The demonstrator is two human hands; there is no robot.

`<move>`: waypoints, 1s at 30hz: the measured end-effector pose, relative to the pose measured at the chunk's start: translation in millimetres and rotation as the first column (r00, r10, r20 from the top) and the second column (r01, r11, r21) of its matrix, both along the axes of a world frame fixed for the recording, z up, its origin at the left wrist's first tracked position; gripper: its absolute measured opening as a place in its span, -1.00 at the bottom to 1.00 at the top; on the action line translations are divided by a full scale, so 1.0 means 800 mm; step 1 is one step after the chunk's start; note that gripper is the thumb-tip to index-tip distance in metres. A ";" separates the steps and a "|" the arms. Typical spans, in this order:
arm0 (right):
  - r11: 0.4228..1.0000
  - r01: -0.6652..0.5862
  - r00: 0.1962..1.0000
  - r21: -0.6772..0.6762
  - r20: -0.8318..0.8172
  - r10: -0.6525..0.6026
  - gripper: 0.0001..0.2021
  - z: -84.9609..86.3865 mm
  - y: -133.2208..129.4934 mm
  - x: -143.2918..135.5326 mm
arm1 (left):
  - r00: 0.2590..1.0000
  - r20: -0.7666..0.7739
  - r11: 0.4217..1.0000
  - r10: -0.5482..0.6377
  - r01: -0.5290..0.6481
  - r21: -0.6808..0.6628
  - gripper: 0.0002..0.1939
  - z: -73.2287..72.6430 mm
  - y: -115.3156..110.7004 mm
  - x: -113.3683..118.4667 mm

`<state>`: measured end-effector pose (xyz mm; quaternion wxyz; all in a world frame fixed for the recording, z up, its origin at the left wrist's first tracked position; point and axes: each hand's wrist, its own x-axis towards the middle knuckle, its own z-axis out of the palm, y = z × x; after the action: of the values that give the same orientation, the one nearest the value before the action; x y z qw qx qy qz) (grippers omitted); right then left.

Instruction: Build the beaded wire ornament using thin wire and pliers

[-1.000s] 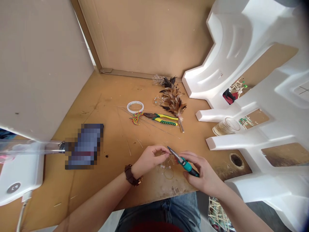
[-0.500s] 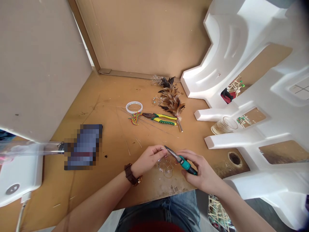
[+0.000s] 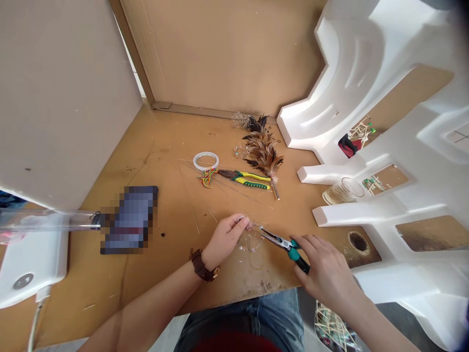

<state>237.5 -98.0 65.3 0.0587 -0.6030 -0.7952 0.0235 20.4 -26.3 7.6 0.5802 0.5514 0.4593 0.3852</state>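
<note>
Between thumb and fingers, my left hand (image 3: 227, 235) pinches a tangle of thin wire with small clear beads (image 3: 251, 248). Loops of it hang below the fingers near the table's front edge. My right hand (image 3: 322, 259) grips needle-nose pliers (image 3: 287, 244) with teal and black handles. Their jaws are slightly parted and point left at the beaded wire; whether they touch a strand I cannot tell. Beyond my hands lie yellow-and-green pliers (image 3: 245, 180), a white tape roll (image 3: 205, 161) and a bundle of coloured threads (image 3: 208, 177).
A brown feather bunch (image 3: 262, 149) on a stick lies farther back, beside coiled wire (image 3: 242, 120). A phone (image 3: 130, 220) is at left. White molded plastic (image 3: 351, 88) stands at right, with a glass (image 3: 342, 190) between its prongs. Loose wire pieces lie on the table (image 3: 176, 274).
My right hand has moved right with the needle-nose pliers, whose handles and jaws have spread. My left hand has shifted slightly left, still pinching the beaded wire.
</note>
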 end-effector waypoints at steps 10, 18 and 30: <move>0.997 -0.003 0.995 0.079 0.100 -0.005 -0.63 -0.014 0.005 -0.022 | 0.998 -0.061 0.991 -0.001 0.009 0.134 -0.74 0.003 -0.005 0.003; 0.991 -0.050 0.989 0.121 0.145 0.032 -0.58 -0.013 0.010 -0.024 | 0.999 -0.033 0.998 -0.015 0.017 0.063 -0.72 0.002 -0.003 0.000; 0.974 -0.106 0.974 0.201 0.220 0.060 -0.67 -0.017 0.011 -0.022 | 1.000 -0.001 0.999 -0.029 0.029 0.020 -0.72 0.003 -0.004 0.001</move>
<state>220.0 -89.1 51.4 0.0360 -0.5583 -0.8196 -0.1234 21.3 -29.4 10.3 0.5800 0.5637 0.4477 0.3813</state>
